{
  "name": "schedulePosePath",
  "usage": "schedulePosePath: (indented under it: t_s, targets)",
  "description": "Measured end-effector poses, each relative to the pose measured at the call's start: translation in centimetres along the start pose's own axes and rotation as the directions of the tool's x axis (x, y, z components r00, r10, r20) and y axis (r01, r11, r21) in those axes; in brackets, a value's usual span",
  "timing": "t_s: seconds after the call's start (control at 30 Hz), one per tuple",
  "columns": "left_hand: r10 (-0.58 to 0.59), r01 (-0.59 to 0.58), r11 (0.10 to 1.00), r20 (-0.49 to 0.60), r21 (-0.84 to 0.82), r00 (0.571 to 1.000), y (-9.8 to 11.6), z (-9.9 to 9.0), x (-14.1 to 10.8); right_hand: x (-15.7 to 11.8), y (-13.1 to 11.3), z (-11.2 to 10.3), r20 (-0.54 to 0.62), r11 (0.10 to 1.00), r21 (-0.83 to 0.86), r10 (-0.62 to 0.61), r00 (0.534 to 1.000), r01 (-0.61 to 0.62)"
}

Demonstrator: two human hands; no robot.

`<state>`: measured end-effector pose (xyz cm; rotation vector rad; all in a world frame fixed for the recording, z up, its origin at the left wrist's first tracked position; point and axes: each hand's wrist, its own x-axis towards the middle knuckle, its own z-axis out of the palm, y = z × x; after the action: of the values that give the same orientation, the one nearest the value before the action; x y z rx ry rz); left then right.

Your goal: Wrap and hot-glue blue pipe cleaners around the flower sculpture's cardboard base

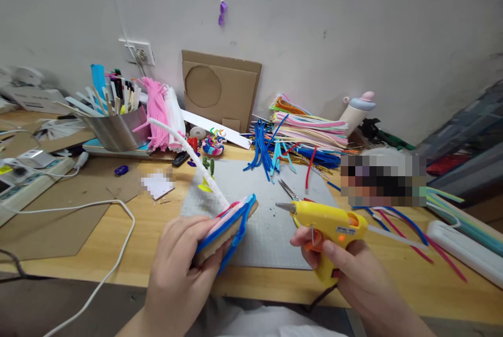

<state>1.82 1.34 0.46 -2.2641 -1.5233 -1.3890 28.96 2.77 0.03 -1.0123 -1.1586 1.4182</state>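
My left hand (pixel 178 269) is closed on a cardboard piece (pixel 218 249) edged with blue pipe cleaner. Pink and light blue fuzzy strips show along its upper side. A long white pipe cleaner (pixel 192 161) rises from behind it, curving up and left. In my right hand (pixel 359 271) is a yellow hot glue gun (pixel 326 216), its metal nozzle pointing left, apart from the cardboard piece. An orange light shows on its body, and a glue stick juts from the rear. Both are above a grey cutting mat (pixel 263 248). Scissors (pixel 290 190) lie just beyond the nozzle.
Blue pipe cleaners (pixel 261 151) lie at the mat's far edge, with pastel bundles (pixel 310 130) behind. At left stand a metal container (pixel 118 130) of sticks and a power strip (pixel 35 185); a white cable (pixel 129 221) crosses the table. Cardboard (pixel 239 85) leans on the wall.
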Motion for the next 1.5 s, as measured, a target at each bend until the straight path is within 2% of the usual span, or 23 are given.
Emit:
schedulePosePath:
  t_s: [0.13,0.2,0.27,0.37,0.43,0.53,0.67,0.8,1.07,1.2,1.37,1.5]
  targets:
    - [0.152,-0.161,0.982,0.095,0.098,0.984,0.2,-1.8,1.5,-1.1,0.2,-0.1,0.014,0.991,-0.108,0.077,0.997,-0.075]
    - [0.187,-0.207,0.97,0.15,0.131,0.971,0.4,-2.1,1.9,-1.8,0.0,0.2,0.005,0.979,-0.17,0.115,0.993,-0.112]
    - [0.202,-0.231,0.963,0.189,0.141,0.961,0.7,-2.0,2.0,-2.3,-0.4,0.6,0.018,0.97,-0.223,0.105,0.994,-0.098]
    - [0.211,-0.24,0.964,0.222,0.114,0.952,1.0,-1.5,2.1,-2.3,-1.2,1.1,0.133,0.939,-0.337,-0.022,0.991,0.066]
    - [0.202,-0.229,0.969,0.238,0.094,0.95,1.1,-1.3,2.1,-2.0,-1.7,1.4,0.263,0.885,-0.412,-0.114,0.958,0.218]
    - [0.194,-0.213,0.976,0.252,0.052,0.948,1.2,-1.2,2.2,-1.7,-2.0,1.7,0.365,0.83,-0.466,-0.136,0.921,0.308]
    - [0.175,-0.181,0.983,0.255,0.004,0.951,1.2,-1.0,2.3,-1.7,-1.6,1.7,0.363,0.811,-0.507,-0.106,0.926,0.292]
    - [0.134,-0.148,0.989,0.26,0.033,0.956,1.0,-1.0,2.4,-1.7,-1.2,1.6,0.365,0.788,-0.522,-0.141,0.92,0.328]
    - [0.136,-0.149,0.988,0.26,0.032,0.956,1.0,-1.0,2.4,-1.6,-1.1,1.8,0.331,0.797,-0.54,-0.095,0.939,0.271]
    - [0.128,-0.141,0.989,0.256,0.033,0.958,1.0,-0.9,2.3,-1.7,-1.1,1.8,0.289,0.779,-0.568,-0.112,0.951,0.265]
    - [0.121,-0.132,0.991,0.26,0.026,0.958,1.0,-0.9,2.2,-1.7,-0.9,1.7,0.302,0.741,-0.598,-0.145,0.942,0.306]
    - [0.119,-0.128,0.992,0.268,0.016,0.956,1.0,-1.0,2.2,-1.8,-0.8,1.5,0.283,0.758,-0.587,-0.134,0.95,0.283]
